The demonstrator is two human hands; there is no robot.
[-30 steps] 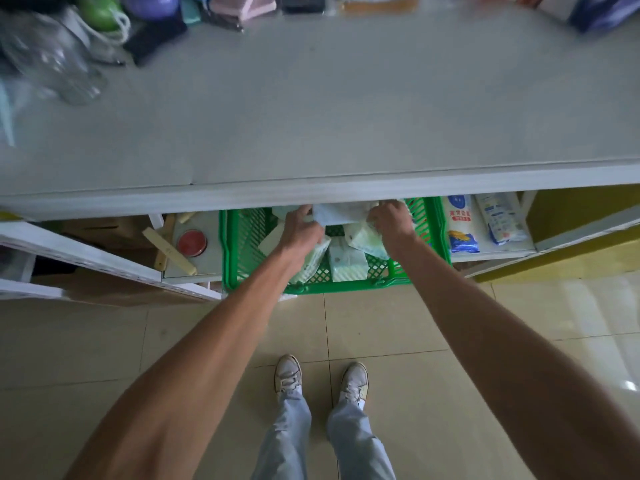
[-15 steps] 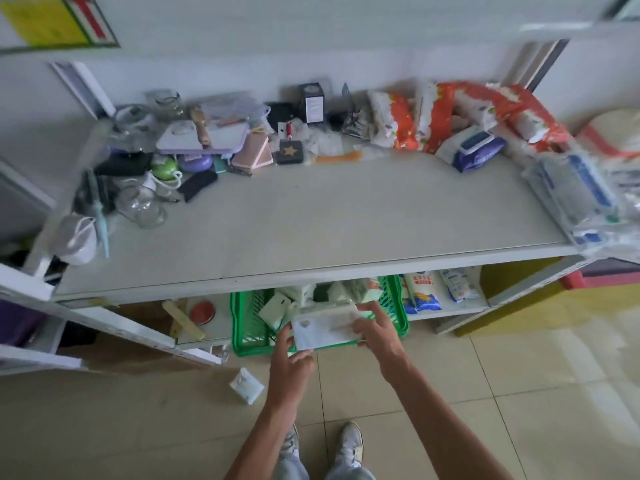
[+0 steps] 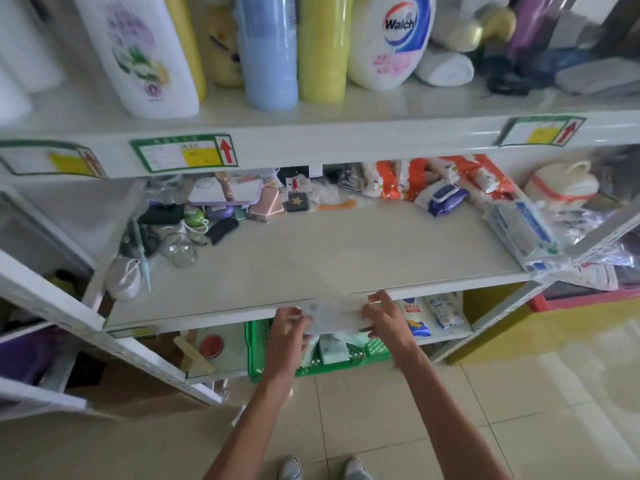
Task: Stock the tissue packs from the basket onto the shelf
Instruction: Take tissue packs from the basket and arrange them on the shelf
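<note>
A pale, motion-blurred tissue pack (image 3: 333, 315) is held between my left hand (image 3: 288, 329) and my right hand (image 3: 385, 318), right at the front edge of the middle shelf (image 3: 311, 258). Below the hands, a green plastic basket (image 3: 375, 349) stands on the bottom shelf with more tissue packs (image 3: 332, 348) inside, partly hidden by my hands.
Small items crowd the back and left of the middle shelf: a star-marked case (image 3: 296, 201), jars (image 3: 180, 249), a wipes pack (image 3: 445, 199), orange packets (image 3: 426, 174). Bagged goods (image 3: 523, 233) fill its right end. Tall bottles (image 3: 270, 50) stand on the upper shelf. Blue-white packets (image 3: 415, 315) lie beside the basket.
Both hands lifted a tissue pack out of the green basket and raised it to the middle shelf's front edge. The camera tilted up, bringing the upper shelf into view.
</note>
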